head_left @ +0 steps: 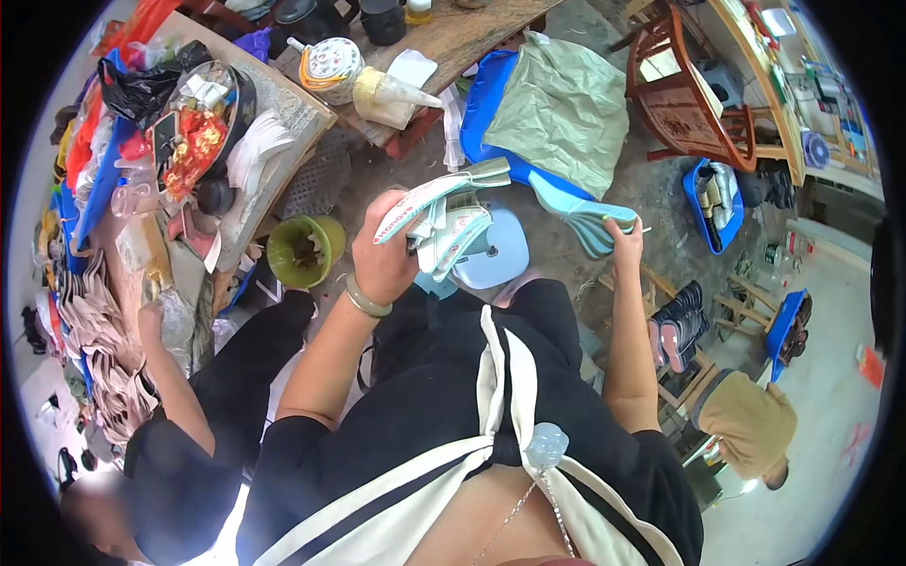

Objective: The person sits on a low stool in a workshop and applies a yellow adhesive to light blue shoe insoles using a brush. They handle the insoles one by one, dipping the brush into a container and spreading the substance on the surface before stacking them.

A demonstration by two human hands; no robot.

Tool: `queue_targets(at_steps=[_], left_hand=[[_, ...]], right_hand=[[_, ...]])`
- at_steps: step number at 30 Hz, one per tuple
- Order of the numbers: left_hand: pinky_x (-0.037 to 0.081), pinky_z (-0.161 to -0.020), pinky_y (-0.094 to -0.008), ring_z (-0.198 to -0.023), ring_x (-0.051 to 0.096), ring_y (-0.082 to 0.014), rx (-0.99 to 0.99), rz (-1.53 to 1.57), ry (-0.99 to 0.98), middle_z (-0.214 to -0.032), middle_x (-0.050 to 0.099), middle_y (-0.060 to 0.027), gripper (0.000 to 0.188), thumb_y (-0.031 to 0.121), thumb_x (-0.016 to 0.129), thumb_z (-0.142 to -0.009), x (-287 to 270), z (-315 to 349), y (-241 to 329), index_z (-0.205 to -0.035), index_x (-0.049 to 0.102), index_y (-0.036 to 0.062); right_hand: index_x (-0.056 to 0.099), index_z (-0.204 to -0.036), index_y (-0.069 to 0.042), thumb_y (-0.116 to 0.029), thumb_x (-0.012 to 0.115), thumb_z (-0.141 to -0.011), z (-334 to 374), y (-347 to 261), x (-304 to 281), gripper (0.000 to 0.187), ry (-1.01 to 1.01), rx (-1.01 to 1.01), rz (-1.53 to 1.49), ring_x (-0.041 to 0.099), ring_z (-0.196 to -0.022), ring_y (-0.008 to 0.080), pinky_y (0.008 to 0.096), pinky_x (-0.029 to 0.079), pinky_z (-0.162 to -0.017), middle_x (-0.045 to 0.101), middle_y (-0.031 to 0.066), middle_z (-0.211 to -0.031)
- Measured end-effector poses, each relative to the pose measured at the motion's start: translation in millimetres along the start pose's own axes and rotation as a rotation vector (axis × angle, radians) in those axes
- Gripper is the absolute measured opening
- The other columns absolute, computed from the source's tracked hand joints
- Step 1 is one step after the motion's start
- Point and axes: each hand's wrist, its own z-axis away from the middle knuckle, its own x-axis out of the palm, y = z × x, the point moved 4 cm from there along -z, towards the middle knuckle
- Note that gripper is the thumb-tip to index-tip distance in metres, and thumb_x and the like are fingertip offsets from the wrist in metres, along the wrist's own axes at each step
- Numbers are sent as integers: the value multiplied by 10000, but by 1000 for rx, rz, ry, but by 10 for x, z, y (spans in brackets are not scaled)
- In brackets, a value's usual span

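Observation:
My left hand [385, 247] is closed round a bundle of curved white and pale blue shoe pieces [444, 223], some with printed edges, held up in front of my lap. A stack of light blue insole-shaped sheets [587, 224] is gripped by my right hand [624, 247], spread a little like a fan, and a thin white stick shows beside the fingers. The two bundles are apart. Below them, between my hands, stands a light blue plastic stool [494, 251]. Beyond the insole stack is a blue tray [486, 104] with a pale green cloth [562, 113] over it.
A yellow-green bucket [304, 251] stands left of my left hand. A cluttered workbench [274, 80] and a wooden table [444, 52] lie beyond. One person [179, 443] sits at my left; another [747, 423] bends at the right. A wooden chair [684, 94] stands far right.

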Motion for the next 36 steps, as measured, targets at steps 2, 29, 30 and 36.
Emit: queue_targets(at_steps=[2, 29, 30, 36], left_hand=[[525, -771, -356, -994, 590, -289, -31, 17, 25, -1140, 547, -100, 532, 99, 763, -607, 137, -62, -133, -1109, 588, 102], [471, -859, -468, -1109, 501, -388, -1065, -548, 140, -1208, 459, -192, 735, 411, 793, -694, 1766, 1872, -2435, -1231, 464, 31], [471, -861, -477, -1114, 502, -398, -1107, -542, 141, -1215, 456, -192, 727, 417, 779, -710, 1806, 1916, -2504, -1238, 462, 29], [493, -870, -449, -1147, 491, -382, -1184, -547, 177, -1311, 387, -187, 662, 294, 776, -723, 2093, 1923, -2838, -1258, 450, 80]], right_hand=[[513, -1180, -23, -140, 769, -740, -285, -27, 287, 522, -122, 44, -146, 580, -940, 154, 286, 456, -832, 616, 65, -1043], [462, -1191, -15, -100, 799, -682, -492, 1563, 4087, 617, -766, 149, 111, 594, -960, 195, 319, 479, -836, 601, 101, -1068], [458, -1204, -13, -122, 802, -683, -484, 1614, 4198, 634, -791, 199, 70, 590, -975, 203, 325, 471, -854, 603, 111, -1074], [263, -1390, -6, -178, 771, -729, -674, 1931, 4651, 851, -822, 107, 288, 577, -1062, 259, 364, 412, -961, 539, 155, -1250]])
